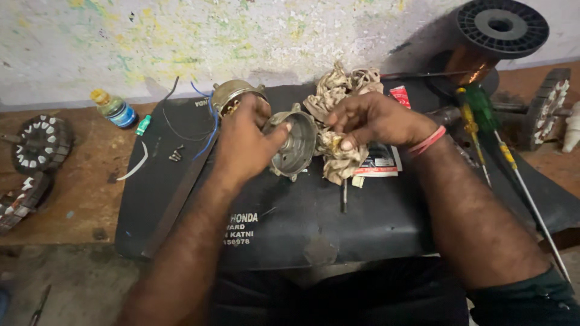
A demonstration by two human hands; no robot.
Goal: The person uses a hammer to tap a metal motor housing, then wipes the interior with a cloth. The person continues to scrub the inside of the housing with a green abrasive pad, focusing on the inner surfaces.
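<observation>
Gripping round grey metal housing (294, 143) in left hand (244, 142), right hand (370, 121) pinching crumpled beige rag (338, 158), black mat (290, 223) beneath.

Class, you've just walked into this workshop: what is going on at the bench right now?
A person works over a black mat. The left hand grips a round grey metal motor housing, its open side facing the right hand, which presses a crumpled dirty rag against its rim. A second motor part lies behind the left hand. Screwdrivers and a spool of copper wire sit to the right.
</observation>
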